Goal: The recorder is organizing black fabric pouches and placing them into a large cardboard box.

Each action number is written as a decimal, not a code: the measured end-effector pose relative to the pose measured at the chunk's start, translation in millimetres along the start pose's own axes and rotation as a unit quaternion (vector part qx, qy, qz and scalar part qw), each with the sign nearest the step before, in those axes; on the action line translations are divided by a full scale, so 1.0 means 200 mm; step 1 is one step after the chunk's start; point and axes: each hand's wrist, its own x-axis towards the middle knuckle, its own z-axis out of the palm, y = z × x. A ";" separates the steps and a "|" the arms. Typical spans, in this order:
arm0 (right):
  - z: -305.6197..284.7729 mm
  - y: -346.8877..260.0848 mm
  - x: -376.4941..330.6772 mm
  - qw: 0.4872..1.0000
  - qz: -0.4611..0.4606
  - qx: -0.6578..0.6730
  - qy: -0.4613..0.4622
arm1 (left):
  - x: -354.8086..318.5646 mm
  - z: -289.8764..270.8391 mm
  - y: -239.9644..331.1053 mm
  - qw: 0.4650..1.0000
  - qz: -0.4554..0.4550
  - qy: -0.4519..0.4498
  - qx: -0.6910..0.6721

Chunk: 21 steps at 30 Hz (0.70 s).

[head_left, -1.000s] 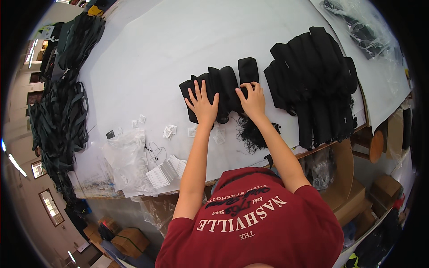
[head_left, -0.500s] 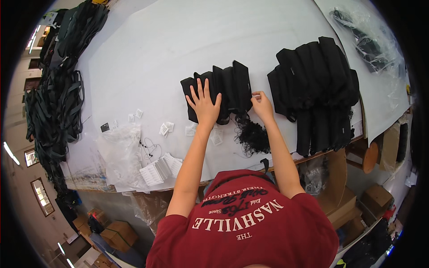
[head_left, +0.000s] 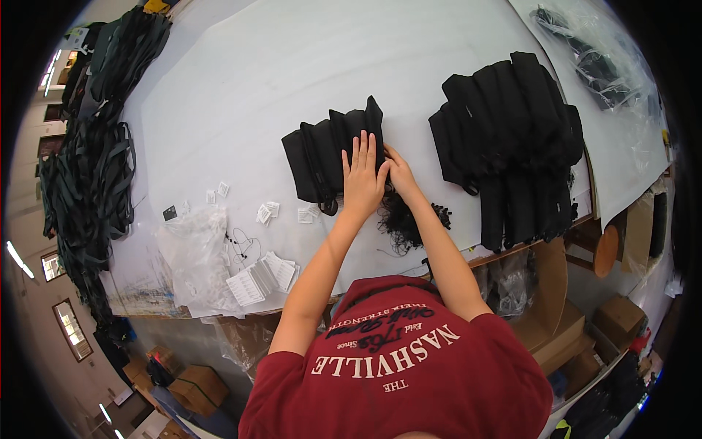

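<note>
A row of overlapping black fabric pouches (head_left: 311,157) lies on the white-covered table in front of me. My left hand (head_left: 363,183) rests flat on the right part of the row, with its fingers stretched upward. At the row's right edge, my right hand (head_left: 399,174) has its fingers bent against the outermost pouch, seemingly gripping its side; the fingertips are partly hidden. Just below the right hand and under its forearm is a tangle of thin black cords (head_left: 402,228). To the right, a larger heap of black pouches (head_left: 504,124) lies in overlapping layers.
Small white tags (head_left: 268,212) lie scattered left of my arms, near a fanned stack of white cards (head_left: 252,282) and a clear plastic bag (head_left: 194,249). Dark straps (head_left: 88,168) hang in bundles at the far left. Plastic-wrapped black goods (head_left: 596,66) lie at the far right.
My left hand has slid right across the pouches and now lies close beside the right hand. The right hand has shifted left, and the row's right edge now sits further left.
</note>
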 end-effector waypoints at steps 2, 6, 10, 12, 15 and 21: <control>0.00 0.04 0.00 1.000 -0.024 0.012 0.011 | 0.00 0.00 0.01 1.000 0.010 -0.014 0.020; -0.02 -0.11 -0.06 0.994 0.016 -0.106 0.025 | -0.02 -0.01 -0.03 0.998 0.010 -0.024 0.052; -0.15 -0.51 -0.14 0.819 -0.228 -0.469 0.240 | -0.03 -0.02 -0.07 0.997 0.008 -0.017 0.075; -0.28 -0.71 -0.13 0.728 -0.266 -0.553 0.305 | -0.03 -0.02 -0.07 0.997 0.011 -0.011 0.079; -0.47 -0.81 -0.10 0.656 -0.216 -0.654 0.309 | -0.02 0.01 -0.04 0.997 0.015 -0.010 0.075; -0.48 -0.89 -0.27 0.814 -0.257 -0.481 0.202 | -0.02 0.02 -0.06 0.997 0.006 -0.017 0.077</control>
